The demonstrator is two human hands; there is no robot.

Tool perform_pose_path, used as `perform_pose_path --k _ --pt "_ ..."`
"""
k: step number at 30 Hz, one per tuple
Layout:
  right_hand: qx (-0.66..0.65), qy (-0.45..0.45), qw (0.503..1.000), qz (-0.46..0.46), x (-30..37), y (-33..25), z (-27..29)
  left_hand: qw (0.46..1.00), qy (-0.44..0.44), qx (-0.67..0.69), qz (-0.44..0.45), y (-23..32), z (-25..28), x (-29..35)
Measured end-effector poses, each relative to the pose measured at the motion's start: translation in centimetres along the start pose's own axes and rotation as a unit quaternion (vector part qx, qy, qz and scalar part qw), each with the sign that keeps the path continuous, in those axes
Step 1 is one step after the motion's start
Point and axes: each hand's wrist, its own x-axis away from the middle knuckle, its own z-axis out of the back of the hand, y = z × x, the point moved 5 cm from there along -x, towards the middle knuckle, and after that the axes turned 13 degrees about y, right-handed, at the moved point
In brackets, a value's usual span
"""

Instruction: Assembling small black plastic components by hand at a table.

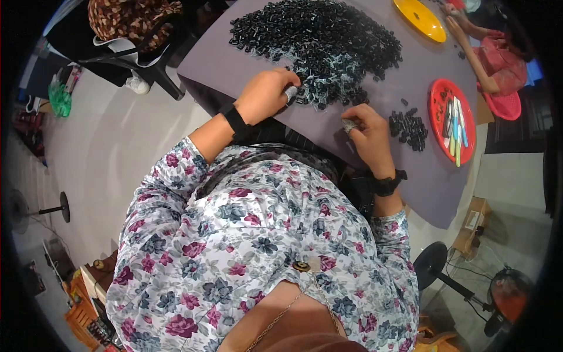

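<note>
A big pile of small black plastic pieces spreads over the grey-covered table, with thin pale clear bits mixed into its near part. My left hand is at the pile's near left edge, fingers bent together, thumb wrapped in something greyish. What lies between its fingertips is too small to make out. Close to the table's near edge, right of the pile, my right hand is closed in a pinch, its thumb wrapped likewise. Whatever it grips is hidden. Beside it lies a smaller heap of black pieces.
A red tray holding several pens or slim tools and black bits stands at the right. Farther back is a yellow tray. Another person in red sits at the far right. A black chair stands at the left.
</note>
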Motion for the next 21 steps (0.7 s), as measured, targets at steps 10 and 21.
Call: perform_pose_path --k 10,21 --pt "-0.010 -0.017 1.000 -0.001 0.2 1.6 -1.2 0.999 0.010 0.002 -0.041 0.6 -0.4 -2.4" --pt "-0.005 -0.007 1.000 -0.022 -0.3 1.4 -1.6 0.995 -0.062 -0.049 -0.058 0.6 -1.1 -3.1"
